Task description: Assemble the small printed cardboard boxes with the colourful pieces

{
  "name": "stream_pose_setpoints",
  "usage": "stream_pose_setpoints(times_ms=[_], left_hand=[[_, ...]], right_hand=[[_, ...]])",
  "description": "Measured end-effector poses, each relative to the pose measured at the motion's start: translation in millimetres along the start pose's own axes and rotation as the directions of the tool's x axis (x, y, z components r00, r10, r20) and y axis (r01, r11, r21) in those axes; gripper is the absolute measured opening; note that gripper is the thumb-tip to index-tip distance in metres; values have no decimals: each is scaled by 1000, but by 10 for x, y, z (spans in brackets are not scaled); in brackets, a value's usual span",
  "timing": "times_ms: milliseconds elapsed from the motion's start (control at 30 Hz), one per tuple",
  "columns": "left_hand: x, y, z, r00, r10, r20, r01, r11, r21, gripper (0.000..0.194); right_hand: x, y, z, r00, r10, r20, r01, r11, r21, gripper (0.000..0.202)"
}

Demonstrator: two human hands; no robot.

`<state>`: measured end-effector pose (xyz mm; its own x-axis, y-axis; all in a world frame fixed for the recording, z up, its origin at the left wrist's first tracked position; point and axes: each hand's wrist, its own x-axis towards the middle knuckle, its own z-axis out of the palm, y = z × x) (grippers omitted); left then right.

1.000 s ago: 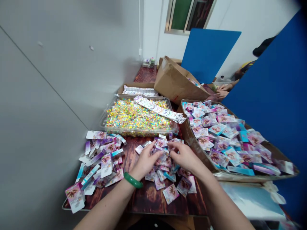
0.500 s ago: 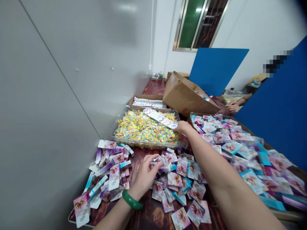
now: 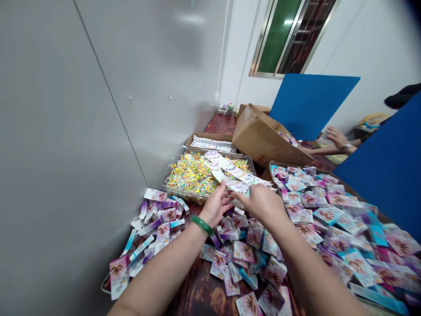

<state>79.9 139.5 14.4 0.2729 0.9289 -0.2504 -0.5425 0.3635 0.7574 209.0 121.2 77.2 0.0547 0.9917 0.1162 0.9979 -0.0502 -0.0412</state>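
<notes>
My right hand [image 3: 265,202] is closed on the near end of a white printed sticker strip [image 3: 219,172], which stretches over the clear tray [image 3: 167,181]. Beside it, my left hand [image 3: 217,205], with a green bangle [image 3: 202,225] at the wrist, has its fingers apart close to the strip. Whether its thumb touches the strip, I cannot tell. A second sticker strip [image 3: 241,172] lies across the small packets of colourful beads [image 3: 187,173] in the tray. Below both hands are many small printed boxes [image 3: 243,251], in a loose pile.
More small boxes [image 3: 162,235] are heaped by the grey wall [image 3: 82,175]. At right, a large carton [image 3: 378,215] is full of them. Behind the tray stand a box of strips [image 3: 213,142] and a tilted cardboard carton [image 3: 255,136]. Past a blue panel [image 3: 388,158] shows another person's hand [image 3: 337,137].
My right hand has drawn a strip nearer, while another now lies on the tray. My left hand has left the box pile and come up beside the right. The other person's hand has risen.
</notes>
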Motion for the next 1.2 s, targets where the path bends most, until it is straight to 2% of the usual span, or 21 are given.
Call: stream_pose_setpoints(times_ms=[67,133,167,267,300,367,433,533,600,633,700,767,833,900,967,1000,1033,1100,1200], left_hand=[[3,8,49,997,75,-16,-75,997,-25,38],[-93,7,52,988,154,-11,-153,986,62,33],[-174,14,44,983,182,29,-184,973,138,31],[-483,88,22,945,175,276,-278,876,395,26],[-585,124,21,927,142,348,-303,830,468,25],[-756,195,26,899,97,427,-352,740,574,26],[-871,250,26,895,107,433,-390,658,644,30],[-948,301,-13,901,265,345,-435,532,726,28],[-957,324,-66,871,380,313,-471,460,752,34],[-954,331,-97,864,384,324,-482,447,754,40],[-941,329,-157,892,258,371,-451,479,753,37],[-926,304,-200,921,89,380,-365,538,760,22],[-912,262,-217,936,32,351,-300,595,746,20],[-900,218,-208,945,64,322,-284,651,704,18],[-888,182,-184,946,96,310,-290,681,673,16],[-881,168,-172,945,114,308,-300,682,667,15],[-874,156,-160,942,138,305,-315,677,665,15],[-861,137,-147,935,192,299,-348,664,662,16],[-853,117,-152,929,227,292,-367,668,648,17]], right_hand=[[-341,-34,15,997,-75,-13,76,996,52,56],[-549,24,34,982,-157,-104,169,979,117,51],[-601,75,32,963,-203,-175,230,961,151,50],[-635,213,-38,869,-360,-339,457,847,273,52],[-632,230,-75,843,-410,-348,519,789,328,49],[-640,212,-144,824,-477,-306,567,689,451,35],[-668,155,-188,846,-476,-242,523,647,555,22],[-700,106,-195,920,-342,-192,374,615,694,16],[-677,128,-170,960,-240,-146,255,523,814,17],[-651,150,-148,974,-198,-112,193,456,869,18],[-577,205,-85,992,-116,-53,88,327,941,22],[-503,255,2,999,-20,-34,38,263,964,26],[-458,285,93,997,48,-56,39,308,951,26],[-464,279,157,987,68,-146,101,443,891,23],[-518,238,177,953,9,-302,240,583,776,19],[-557,208,174,927,-50,-371,320,619,717,19],[-600,176,166,903,-120,-413,392,626,675,19],[-679,120,154,879,-239,-412,470,577,668,20],[-755,88,164,917,-244,-315,398,501,769,21]])
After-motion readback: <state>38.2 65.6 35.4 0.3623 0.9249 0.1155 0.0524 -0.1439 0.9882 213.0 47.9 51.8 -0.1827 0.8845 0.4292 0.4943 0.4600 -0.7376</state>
